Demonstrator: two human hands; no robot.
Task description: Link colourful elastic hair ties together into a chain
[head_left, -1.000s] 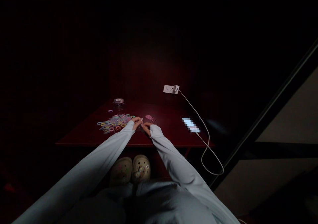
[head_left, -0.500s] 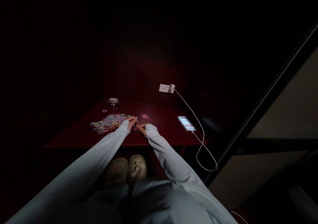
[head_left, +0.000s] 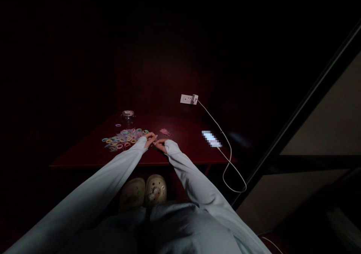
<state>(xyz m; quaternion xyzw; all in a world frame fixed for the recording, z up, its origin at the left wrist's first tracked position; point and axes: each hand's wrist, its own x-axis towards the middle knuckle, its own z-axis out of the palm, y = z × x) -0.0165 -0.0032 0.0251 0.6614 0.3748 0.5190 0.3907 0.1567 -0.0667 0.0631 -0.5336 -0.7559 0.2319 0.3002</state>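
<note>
My left hand [head_left: 150, 138] and my right hand [head_left: 161, 145] meet fingertip to fingertip over the front part of the dark red table [head_left: 186, 152]. Both have their fingers bent and pinched together; anything between them is too small and dark to make out. Just left of my left hand spreads a loose pile of colourful elastic hair ties [head_left: 126, 138]. Beyond my right hand lies a small heap of pink hair ties [head_left: 164, 132]. A single purple hair tie [head_left: 118, 125] rests apart, behind the big pile.
At the table's back left stands a clear round jar [head_left: 128, 115]. On the right lies a phone [head_left: 211, 138] with a lit screen, its white cable [head_left: 231, 148] running to a charger in the wall socket [head_left: 188, 99]. Clogs [head_left: 156, 189] show below the table edge.
The fingers of my hands have drawn slightly closer together and shifted a little. Both piles of hair ties look the same.
</note>
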